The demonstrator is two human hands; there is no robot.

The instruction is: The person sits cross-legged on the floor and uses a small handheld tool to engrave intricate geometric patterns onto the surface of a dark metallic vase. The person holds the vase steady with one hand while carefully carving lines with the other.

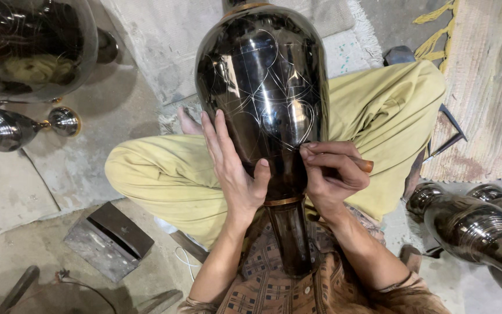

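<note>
While the vase [262, 99] lies across the person's lap, neck toward the chest and body pointing away, the left hand [233, 168] is spread flat against its dark polished side, fingers open, thumb hooked round the lower curve, bracing rather than gripping. Right hand [329, 174] is clenched round a graver [362, 164], wooden handle end showing past the knuckles, tip hidden behind the fingers where it meets the metal beside scratched heart and leaf outlines. Risk noted: surface is glossy and curved, so the point could skid off its line and score the plain polish; likely cause would be too much push or a roll of the vase, since only an open palm and the yellow trousers [169, 174] steady it. A slip toward the left thumb, which sits near the working spot, could cut it. Vase resting on crossed legs could also rock sideways. Surroundings: two more dark vessels [477, 227] lie at the person's right, just beside the knee; a large one [30, 46] and a small one [7, 129] lie at the left, well apart. Metal block [108, 238] on the floor near the left elbow, scissors-like tool [445, 142] on the rug [483, 87] edge to the right. Nothing stands between hands and vase; the near vessels crowd the right elbow
</note>
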